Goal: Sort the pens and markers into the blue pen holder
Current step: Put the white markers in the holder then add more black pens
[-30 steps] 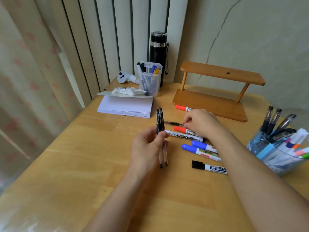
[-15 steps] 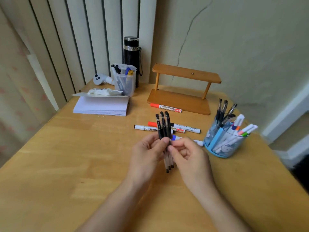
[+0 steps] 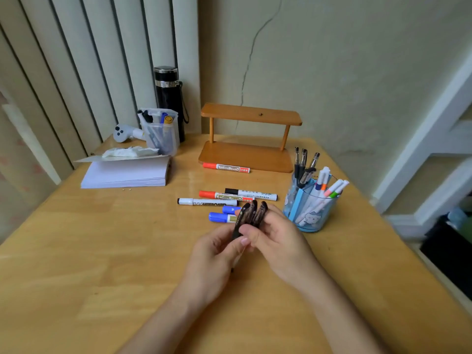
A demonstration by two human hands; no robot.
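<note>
Both hands hold a bundle of three black gel pens (image 3: 249,215) at the table's centre, caps up and tilted away from me. My left hand (image 3: 217,254) pinches them low down; my right hand (image 3: 278,236) wraps them from the right. The blue pen holder (image 3: 310,208) stands just right of my hands, with black pens and coloured markers in it. Loose whiteboard markers lie beyond the hands: two blue ones (image 3: 222,216), a black-capped one (image 3: 204,202), a red one (image 3: 224,195), another black one (image 3: 251,193). A further red marker (image 3: 226,167) lies by the wooden shelf.
A small wooden shelf (image 3: 246,154) stands at the back centre. A paper stack (image 3: 126,173) with a crumpled tissue, a clear pen cup (image 3: 161,134), a black flask (image 3: 169,98) and a white controller (image 3: 125,132) occupy the back left. The table's right edge (image 3: 398,238) drops to the floor.
My right hand picked a third black pen off the table and joined it to the two in my left hand. The bundle has since tilted forward, and the view swung right.
</note>
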